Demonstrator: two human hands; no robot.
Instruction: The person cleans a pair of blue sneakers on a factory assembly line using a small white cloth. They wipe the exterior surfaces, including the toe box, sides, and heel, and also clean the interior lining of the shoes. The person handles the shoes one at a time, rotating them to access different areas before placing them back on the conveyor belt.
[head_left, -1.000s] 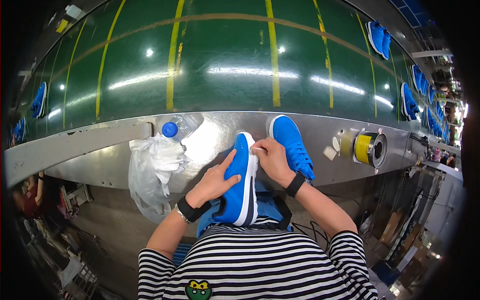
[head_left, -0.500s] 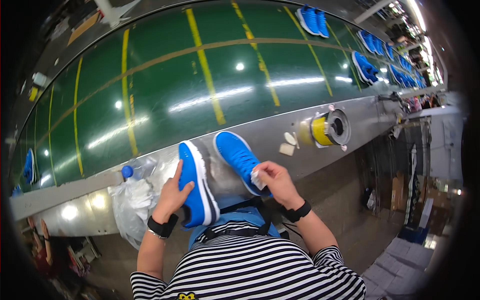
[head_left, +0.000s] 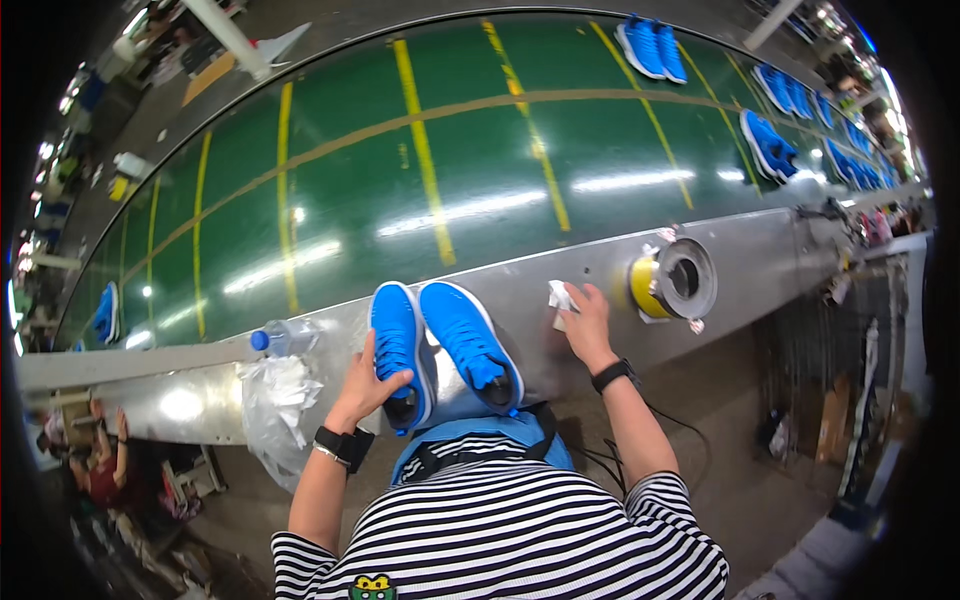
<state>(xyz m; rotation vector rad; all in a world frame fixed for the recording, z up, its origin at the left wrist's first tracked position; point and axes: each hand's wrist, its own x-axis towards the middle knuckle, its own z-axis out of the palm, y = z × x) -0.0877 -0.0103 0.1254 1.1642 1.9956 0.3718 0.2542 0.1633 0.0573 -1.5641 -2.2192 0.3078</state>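
A pair of blue sneakers with white soles stands side by side, upright on the metal ledge in front of me. My left hand (head_left: 368, 388) grips the left sneaker (head_left: 395, 335), thumb over the opening and fingers along its outer side. The right sneaker (head_left: 462, 335) stands apart from both hands. To its right, my right hand (head_left: 588, 325) is low over the ledge with a crumpled white cloth or tissue (head_left: 560, 298) at its fingertips. The small pale pieces on the ledge are hidden by this hand.
A green belt (head_left: 350, 200) with yellow lines runs beyond the ledge, carrying blue sneakers (head_left: 650, 48) at the far right. A yellow-and-grey tape roll (head_left: 680, 280) is right of my hand. A clear bottle (head_left: 290, 338) and a plastic bag of white scraps (head_left: 280, 395) sit left. Another person (head_left: 110, 470) is at lower left.
The left sneaker has gone from lying on its side to upright beside the other. My right hand has left the right sneaker and moved right with the white cloth or tissue.
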